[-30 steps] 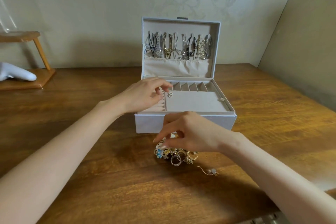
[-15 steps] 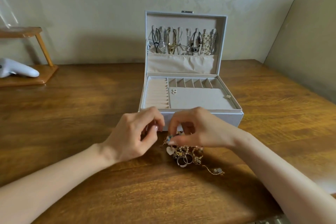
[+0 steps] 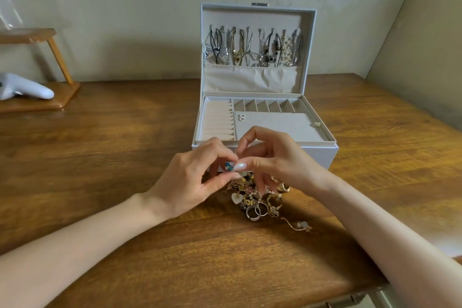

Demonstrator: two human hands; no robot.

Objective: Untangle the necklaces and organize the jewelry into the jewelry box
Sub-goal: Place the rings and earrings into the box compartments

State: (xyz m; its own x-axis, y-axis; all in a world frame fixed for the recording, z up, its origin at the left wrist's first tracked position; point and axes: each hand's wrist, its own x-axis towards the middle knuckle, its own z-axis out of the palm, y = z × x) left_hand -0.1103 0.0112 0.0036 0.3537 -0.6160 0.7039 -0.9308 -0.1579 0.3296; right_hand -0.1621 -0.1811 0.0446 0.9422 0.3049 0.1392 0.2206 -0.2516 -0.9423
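Pinching a blue piece (image 3: 228,165) with left hand (image 3: 192,182) and right hand (image 3: 280,160) over the tangled pile (image 3: 255,199); next probably needing gentle teasing apart.

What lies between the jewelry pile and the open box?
In the head view, both hands: the left hand and right hand pinch a small blue piece, over the pile, before the box.

surface: wooden table (image 3: 125,157) | back centre: open white jewelry box (image 3: 322,154) | just before it: jewelry pile (image 3: 252,197), loose earring (image 3: 298,225) | far left: wooden stand (image 3: 37,102)
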